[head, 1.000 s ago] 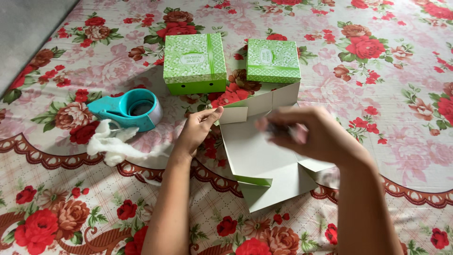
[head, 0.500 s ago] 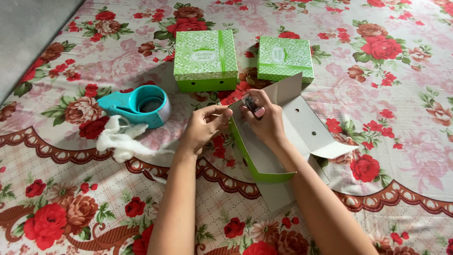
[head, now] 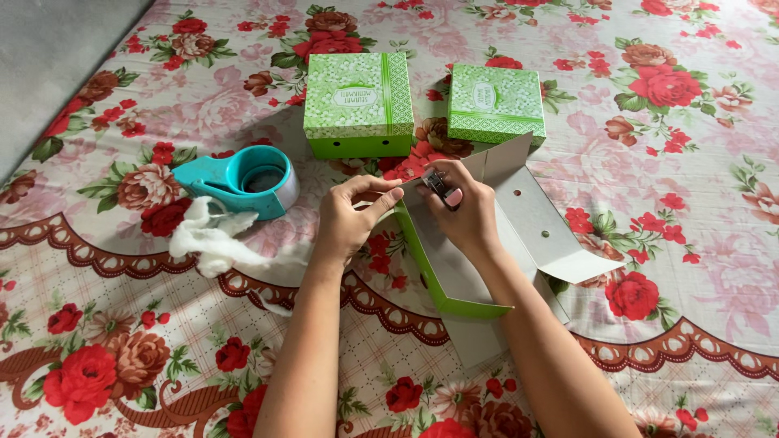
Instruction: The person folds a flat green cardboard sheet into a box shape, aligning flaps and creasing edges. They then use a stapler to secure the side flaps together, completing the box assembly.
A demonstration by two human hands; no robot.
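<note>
My left hand (head: 350, 215) pinches the near corner flap of a half-folded cardboard box (head: 519, 227), green outside and grey inside. My right hand (head: 461, 204) presses a small metal stapler (head: 436, 183) onto the same corner, right beside the left fingertips. The box stands partly raised on the flowered cloth, with one side flap spread out to the right. Two finished green boxes with closed lids, one on the left (head: 357, 101) and one on the right (head: 495, 103), stand just beyond my hands.
A teal tape dispenser (head: 243, 180) lies to the left, with a crumpled white wad (head: 213, 241) in front of it. A red-flowered cloth (head: 665, 146) covers the whole surface. A grey floor strip (head: 49, 57) shows at the far left.
The flat box sheet has been lifted and folded up into a corner. Both hands have come together at that corner, the right one now pressing the stapler there.
</note>
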